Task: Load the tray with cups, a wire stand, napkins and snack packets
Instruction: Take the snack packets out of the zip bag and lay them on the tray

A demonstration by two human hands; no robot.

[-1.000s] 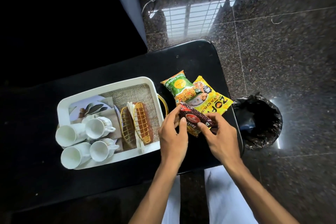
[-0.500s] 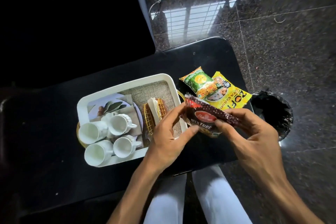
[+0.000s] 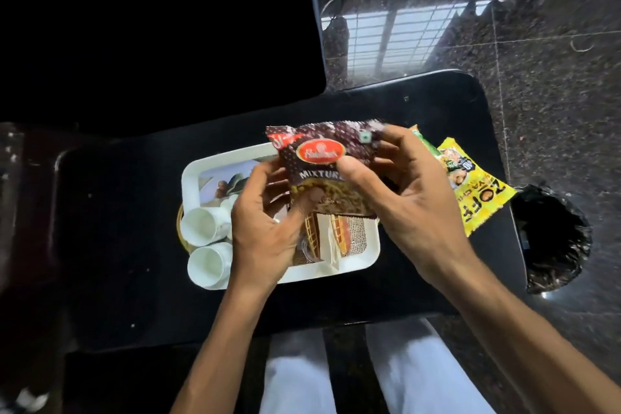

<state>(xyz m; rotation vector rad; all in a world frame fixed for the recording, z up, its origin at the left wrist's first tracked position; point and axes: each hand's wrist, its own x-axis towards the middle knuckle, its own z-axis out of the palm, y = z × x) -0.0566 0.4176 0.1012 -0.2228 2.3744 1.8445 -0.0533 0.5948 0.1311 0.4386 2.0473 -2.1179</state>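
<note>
Brown packet up over the tray.

My left hand [image 3: 265, 228] and right hand [image 3: 403, 198] both pinch the brown snack packet [image 3: 322, 165], lifted above the white tray [image 3: 336, 270] that holds the cups [image 3: 205, 245] and wire stand [image 3: 314, 240]; the yellow packet [image 3: 477, 198] lies on the black table [image 3: 134, 245].
</note>
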